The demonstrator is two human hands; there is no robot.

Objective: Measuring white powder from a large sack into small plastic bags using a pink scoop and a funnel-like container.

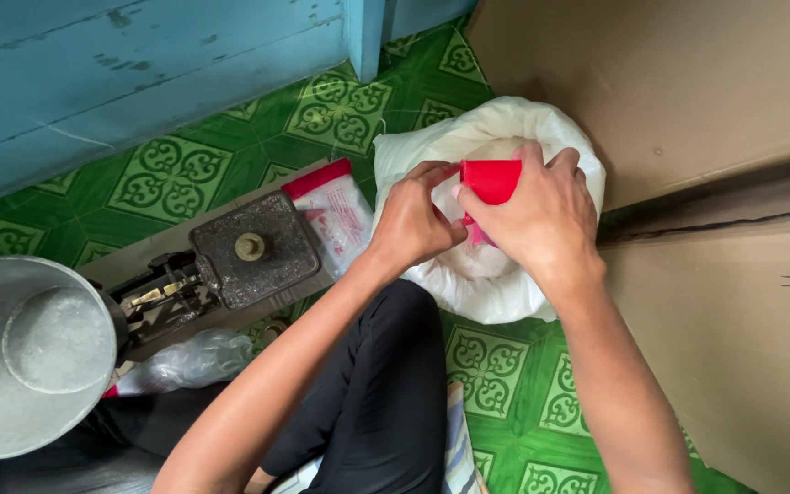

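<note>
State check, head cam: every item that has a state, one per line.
white sack: open, rim rolled down, white powder showing inside
red cup: held over the sack mouth
right hand: gripping the red cup
left hand: fingertips at the cup's edge
balance scale: square platform bare
metal pan: empty
small packet: filled, lying flat beside the scale
clear plastic bag: crumpled on the floor

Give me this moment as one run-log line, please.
left hand: pinching small clear bag | right hand: grip on red cup | both over open white sack | balance scale beside, on green tiled floor
</note>
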